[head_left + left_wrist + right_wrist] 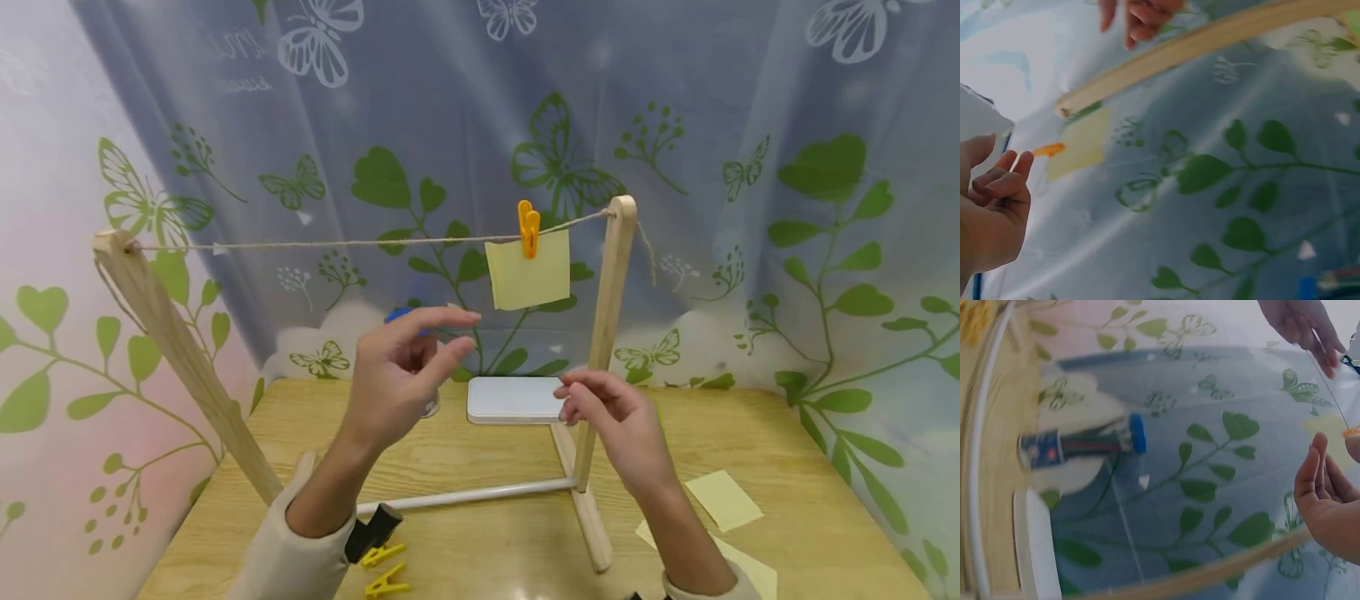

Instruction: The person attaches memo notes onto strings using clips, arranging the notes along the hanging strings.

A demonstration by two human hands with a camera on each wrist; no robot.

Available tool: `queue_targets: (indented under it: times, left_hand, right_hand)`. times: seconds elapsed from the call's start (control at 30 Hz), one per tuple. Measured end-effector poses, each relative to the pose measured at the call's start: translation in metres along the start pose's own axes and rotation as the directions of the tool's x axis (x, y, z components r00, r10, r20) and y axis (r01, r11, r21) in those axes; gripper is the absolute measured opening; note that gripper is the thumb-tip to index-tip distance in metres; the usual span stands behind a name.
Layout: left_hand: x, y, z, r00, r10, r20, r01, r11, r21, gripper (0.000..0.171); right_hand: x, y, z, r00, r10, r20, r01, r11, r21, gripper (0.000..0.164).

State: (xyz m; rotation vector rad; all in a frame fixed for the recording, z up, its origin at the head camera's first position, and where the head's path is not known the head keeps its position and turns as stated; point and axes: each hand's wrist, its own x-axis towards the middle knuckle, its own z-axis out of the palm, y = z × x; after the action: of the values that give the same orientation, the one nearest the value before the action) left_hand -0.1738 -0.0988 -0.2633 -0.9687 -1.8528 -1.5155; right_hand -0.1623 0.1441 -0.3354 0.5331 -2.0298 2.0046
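Note:
A yellow paper note [531, 279] hangs from a string [337, 243], clipped there by an orange clothespin [528, 229]. My left hand [397, 375] is raised below the string, left of the note, its thumb and index finger apart with nothing between them. Lower and to the right, my right hand [618, 425] is held up by the wooden post [611, 292], fingers loosely bent and holding nothing. In the left wrist view the left hand [1000, 206] overlaps the end of the clothespin [1049, 150]. The right wrist view has the right hand [1332, 494] close before the note [1332, 434].
A white flat case [513, 400] lies behind the right fingers. Partly hidden by the left hand is a blue-lidded container [1079, 447]. Yellow clothespins [386, 581] lie at the front left, loose notes [723, 500] at the right. A white rod [472, 496] joins the stand's feet.

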Motion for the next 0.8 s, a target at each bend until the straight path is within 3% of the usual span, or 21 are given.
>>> queue_targets:
  times: [0.07,0.13,0.2,0.27,0.33,0.4,0.47,0.67,0.8]
  left_hand:
    - [-0.016,-0.011,-0.006,0.998,-0.041,0.046,0.037,0.997,0.068,0.021]
    - [-0.034,-0.024,-0.013,0.986,-0.141,0.091,0.127,0.982,0.138,0.018]
    - [-0.054,-0.041,-0.018,0.949,-0.281,0.139,0.254,0.949,0.186,0.017]
    - [-0.074,-0.059,-0.022,0.878,-0.437,0.194,0.393,0.891,0.229,0.018]
    - [-0.093,-0.076,-0.026,0.798,-0.550,0.246,0.485,0.828,0.280,0.020]
    - [-0.110,-0.090,-0.030,0.733,-0.615,0.291,0.520,0.783,0.342,0.021]
    - [-0.127,-0.101,-0.036,0.689,-0.650,0.323,0.530,0.754,0.387,0.023]
    - [-0.168,-0.126,-0.055,0.617,-0.708,0.343,0.548,0.699,0.460,0.027]
    - [-0.187,-0.136,-0.063,0.579,-0.735,0.353,0.567,0.674,0.473,0.027]
  right_hand:
    - [-0.009,0.003,-0.016,1.000,-0.008,0.027,0.010,0.996,-0.087,0.021]
    - [-0.018,0.008,-0.033,0.999,0.011,0.044,-0.003,0.984,-0.179,0.023]
    - [-0.026,0.016,-0.051,0.997,0.059,0.055,-0.043,0.965,-0.258,0.024]
    - [-0.034,0.025,-0.068,0.991,0.120,0.063,-0.091,0.933,-0.348,0.027]
    - [-0.040,0.035,-0.083,0.982,0.176,0.067,-0.132,0.896,-0.423,0.029]
    - [-0.043,0.045,-0.095,0.973,0.219,0.074,-0.153,0.849,-0.505,0.031]
    - [-0.046,0.056,-0.107,0.965,0.251,0.075,-0.162,0.797,-0.582,0.033]
    - [-0.050,0.091,-0.149,0.942,0.337,0.014,-0.212,0.623,-0.753,0.040]
    - [-0.053,0.110,-0.180,0.916,0.401,-0.008,-0.250,0.554,-0.794,0.046]
